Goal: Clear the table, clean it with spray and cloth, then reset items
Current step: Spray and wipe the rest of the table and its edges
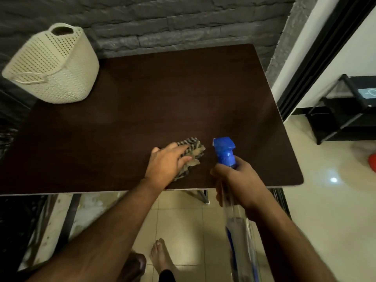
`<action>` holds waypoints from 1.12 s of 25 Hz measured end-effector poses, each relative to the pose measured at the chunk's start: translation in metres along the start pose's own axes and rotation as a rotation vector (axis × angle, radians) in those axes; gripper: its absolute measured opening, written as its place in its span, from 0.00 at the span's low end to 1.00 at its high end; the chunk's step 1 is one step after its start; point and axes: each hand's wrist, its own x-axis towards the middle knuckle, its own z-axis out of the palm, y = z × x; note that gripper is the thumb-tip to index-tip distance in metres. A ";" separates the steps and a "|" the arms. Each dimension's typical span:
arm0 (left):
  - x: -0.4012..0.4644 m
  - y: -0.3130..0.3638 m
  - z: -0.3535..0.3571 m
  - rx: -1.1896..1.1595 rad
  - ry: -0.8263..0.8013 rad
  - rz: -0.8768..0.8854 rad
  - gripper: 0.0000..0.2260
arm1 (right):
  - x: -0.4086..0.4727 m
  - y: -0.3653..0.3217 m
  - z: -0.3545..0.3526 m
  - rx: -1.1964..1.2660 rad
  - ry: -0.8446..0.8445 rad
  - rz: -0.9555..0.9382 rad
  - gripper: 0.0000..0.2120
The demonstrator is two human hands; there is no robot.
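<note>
A crumpled striped cloth [193, 152] lies on the dark brown table [142, 102] near its front edge. My left hand [165, 165] rests on top of the cloth, fingers spread over it and pressing it down. To the right, my right hand [238, 180] grips the neck of a clear spray bottle [238, 226] with a blue trigger head [224, 149]. The nozzle points toward the table's far side. The bottle's body hangs below the table edge.
A cream perforated plastic basket [55, 64] stands on the table's far left corner. A grey stone wall runs behind. A black shelf rack [343, 110] stands on the tiled floor at right. My bare foot [160, 255] shows below the table.
</note>
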 end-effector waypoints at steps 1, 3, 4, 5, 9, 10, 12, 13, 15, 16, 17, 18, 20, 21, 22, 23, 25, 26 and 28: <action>0.002 -0.026 -0.006 0.014 0.012 -0.043 0.19 | 0.006 -0.006 0.012 -0.003 -0.011 0.009 0.12; 0.002 -0.084 -0.020 0.014 0.039 -0.124 0.19 | 0.022 -0.023 0.044 0.005 -0.029 0.017 0.11; -0.001 -0.112 -0.025 0.004 0.049 -0.166 0.18 | 0.029 -0.032 0.061 0.001 -0.035 0.007 0.11; -0.005 -0.139 -0.030 0.000 0.057 -0.207 0.18 | 0.037 -0.042 0.081 -0.015 -0.042 -0.007 0.11; -0.025 -0.235 -0.054 -0.062 0.039 -0.379 0.18 | 0.053 -0.097 0.162 -0.071 -0.055 -0.084 0.08; -0.030 -0.252 -0.063 -0.114 0.020 -0.438 0.18 | 0.058 -0.113 0.179 -0.093 -0.053 -0.114 0.08; -0.038 -0.277 -0.085 -0.210 -0.015 -0.513 0.18 | 0.064 -0.140 0.214 -0.145 -0.021 -0.168 0.07; -0.040 -0.281 -0.097 -0.242 -0.025 -0.525 0.18 | 0.065 -0.152 0.230 -0.159 -0.015 -0.197 0.07; -0.042 -0.283 -0.122 -0.287 -0.004 -0.532 0.18 | 0.064 -0.170 0.253 -0.172 -0.022 -0.243 0.07; -0.044 -0.283 -0.134 -0.308 0.016 -0.538 0.18 | 0.062 -0.175 0.260 -0.176 -0.018 -0.265 0.07; -0.048 -0.281 -0.142 -0.321 0.035 -0.541 0.18 | 0.060 -0.180 0.263 -0.181 -0.011 -0.282 0.06; -0.055 -0.280 -0.149 -0.328 0.050 -0.545 0.18 | 0.056 -0.184 0.264 -0.181 -0.009 -0.301 0.06; -0.072 -0.274 -0.163 -0.356 0.102 -0.565 0.18 | 0.045 -0.194 0.261 -0.198 -0.024 -0.338 0.07; -0.080 -0.270 -0.169 -0.379 0.135 -0.574 0.18 | 0.039 -0.198 0.257 -0.211 -0.035 -0.359 0.08; -0.085 -0.264 -0.175 -0.393 0.169 -0.576 0.19 | 0.033 -0.203 0.253 -0.219 -0.043 -0.384 0.08; -0.089 -0.258 -0.178 -0.404 0.191 -0.579 0.20 | 0.028 -0.207 0.249 -0.224 -0.053 -0.405 0.09; -0.095 -0.246 -0.185 -0.423 0.219 -0.597 0.21 | 0.016 -0.211 0.238 -0.226 -0.075 -0.440 0.10; -0.100 -0.236 -0.189 -0.424 0.228 -0.611 0.20 | 0.008 -0.213 0.228 -0.223 -0.084 -0.453 0.11; -0.105 -0.225 -0.194 -0.428 0.254 -0.653 0.18 | 0.001 -0.214 0.210 -0.226 -0.086 -0.481 0.11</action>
